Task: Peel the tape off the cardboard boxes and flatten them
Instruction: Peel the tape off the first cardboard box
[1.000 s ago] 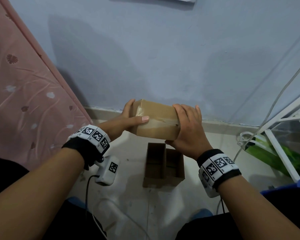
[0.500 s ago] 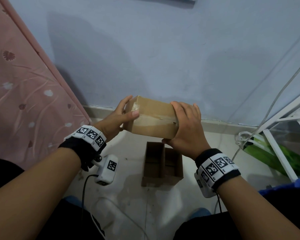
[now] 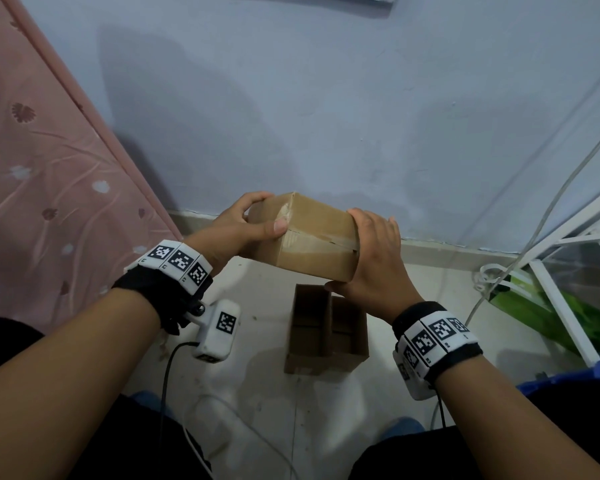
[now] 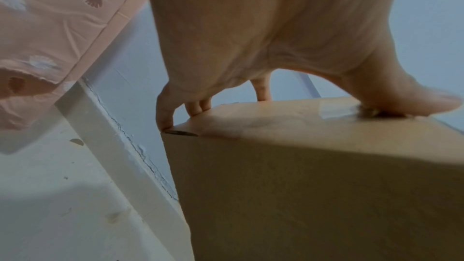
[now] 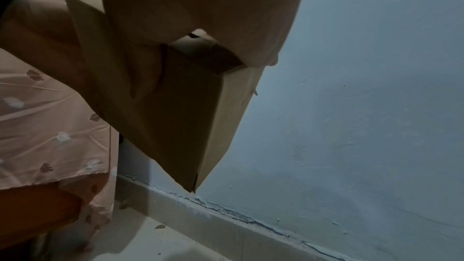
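A closed brown cardboard box point(image 3: 312, 244) is held in the air between both hands, in front of the blue wall. Clear tape point(image 3: 312, 242) runs along its top seam and over the left end. My left hand point(image 3: 248, 225) grips the left end, thumb pressing on the tape near the corner, fingers curled over the far edge. In the left wrist view the thumb point(image 4: 411, 104) rests on the glossy tape on the box point(image 4: 314, 176). My right hand point(image 3: 374, 261) grips the right end, fingers wrapped over the top and thumb under the bottom. The right wrist view shows the box point(image 5: 185, 118) from below.
An open, empty cardboard box point(image 3: 326, 329) stands on the white floor below the held one. A pink patterned bedsheet point(image 3: 45, 188) hangs at the left. A white metal rack point(image 3: 568, 296) with green material and white cables is at the right. My dark-clothed knees frame the bottom.
The box has been turned and tilted between the hands, its left end coming up toward me. My left thumb has slid along the tape toward the corner.
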The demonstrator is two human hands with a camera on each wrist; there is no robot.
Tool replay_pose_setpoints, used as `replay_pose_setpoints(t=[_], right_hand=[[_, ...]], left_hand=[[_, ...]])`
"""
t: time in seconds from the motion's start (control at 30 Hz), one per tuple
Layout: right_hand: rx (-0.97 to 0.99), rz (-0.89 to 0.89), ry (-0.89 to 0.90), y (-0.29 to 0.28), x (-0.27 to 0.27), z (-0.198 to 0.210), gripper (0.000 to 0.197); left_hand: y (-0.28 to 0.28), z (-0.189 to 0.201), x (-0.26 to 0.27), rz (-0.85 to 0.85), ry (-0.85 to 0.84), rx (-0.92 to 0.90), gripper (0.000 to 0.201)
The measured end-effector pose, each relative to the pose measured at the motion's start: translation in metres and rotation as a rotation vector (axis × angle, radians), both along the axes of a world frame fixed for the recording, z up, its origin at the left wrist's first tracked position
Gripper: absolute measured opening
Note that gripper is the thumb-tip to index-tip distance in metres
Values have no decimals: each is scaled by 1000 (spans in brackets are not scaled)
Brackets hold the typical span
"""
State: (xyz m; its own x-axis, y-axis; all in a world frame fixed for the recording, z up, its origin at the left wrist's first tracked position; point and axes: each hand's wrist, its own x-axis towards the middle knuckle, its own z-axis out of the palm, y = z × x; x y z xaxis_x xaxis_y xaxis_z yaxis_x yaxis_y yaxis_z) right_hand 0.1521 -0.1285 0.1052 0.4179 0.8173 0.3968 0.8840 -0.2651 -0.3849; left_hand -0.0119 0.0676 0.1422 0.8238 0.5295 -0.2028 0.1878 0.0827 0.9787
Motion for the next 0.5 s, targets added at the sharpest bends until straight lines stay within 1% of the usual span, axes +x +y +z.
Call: replay_pose_setpoints(t=[0.1, 0.2, 0.3, 0.4, 0.5], right_hand=[[-10, -7, -3, 0, 2, -2, 116], [-17, -5, -8, 0, 5, -4, 115], [-24, -2, -10, 0, 7, -5, 114], [-35, -16, -9, 0, 8, -6, 114], [-70, -48, -14, 1, 9, -6, 116]], left_hand=[[2, 2, 0, 1, 5, 15, 92], [2, 3, 1, 10, 12, 4, 78], [1, 5, 1, 37, 24, -6, 70], [0, 6, 2, 59, 27, -14, 57], [0, 5, 2, 73, 28, -21, 53]])
